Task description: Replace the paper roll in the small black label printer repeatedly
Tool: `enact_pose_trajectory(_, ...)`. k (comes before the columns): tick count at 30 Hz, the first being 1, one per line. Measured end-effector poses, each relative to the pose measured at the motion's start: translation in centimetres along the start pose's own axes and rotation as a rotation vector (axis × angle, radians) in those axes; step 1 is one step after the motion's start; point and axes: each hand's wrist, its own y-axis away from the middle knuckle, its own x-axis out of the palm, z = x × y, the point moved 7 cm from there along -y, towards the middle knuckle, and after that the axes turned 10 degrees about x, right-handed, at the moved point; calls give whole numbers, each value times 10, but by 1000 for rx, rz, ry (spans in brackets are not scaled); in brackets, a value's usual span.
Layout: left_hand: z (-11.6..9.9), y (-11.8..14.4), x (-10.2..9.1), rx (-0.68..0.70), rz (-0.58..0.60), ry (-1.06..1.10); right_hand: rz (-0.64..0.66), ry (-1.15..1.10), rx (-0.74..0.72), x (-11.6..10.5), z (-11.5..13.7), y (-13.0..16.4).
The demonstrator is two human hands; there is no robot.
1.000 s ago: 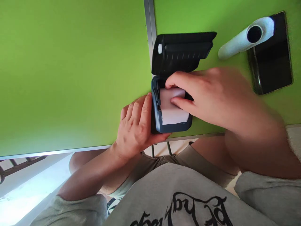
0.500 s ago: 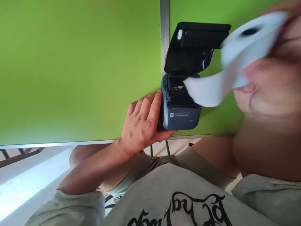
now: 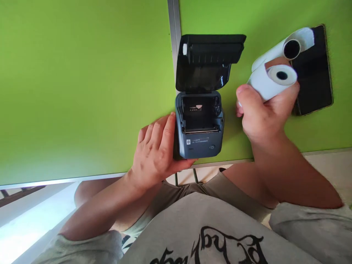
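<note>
A dark blue-grey label printer (image 3: 200,146) stands near the table's front edge, its black lid (image 3: 203,77) raised and its paper bay bare inside. My left hand (image 3: 154,150) grips the printer's left side, fingers along the wall and thumb across the lower front. To the right of the printer, my right hand (image 3: 264,113) is closed around a white paper roll (image 3: 258,82), whose core faces me. Just beyond it lies a second white paper roll (image 3: 269,57), its loose end curling to the right. Some of my right fingers are hidden behind the held roll.
A dark flat phone-like device (image 3: 316,80) lies on the right, partly behind the rolls. The green table (image 3: 82,91) has a metal seam (image 3: 173,29) running away behind the printer. Its front edge is just above my lap.
My right hand, blurred close to the camera before, has moved down to the table with a roll. The second roll and the dark device now show. My left hand stays on the printer.
</note>
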Motion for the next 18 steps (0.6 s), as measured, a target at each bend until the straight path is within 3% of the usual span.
enact_pose_trajectory(5, -1, 0, -1, 3, 0, -30, -30, 257, -261, 0, 15, 2)
enact_pose_trajectory(10, -2, 1, 0, 18, -1, -23, -6, 364, -186, 1, 6, -4)
enact_pose_trajectory(13, -2, 1, 0, 26, -5, -16, -7, 402, -216, 2, 8, -4)
enact_pose_trajectory(18, -2, -1, -1, 19, 3, -15, 82, 332, -209, 6, 6, -1)
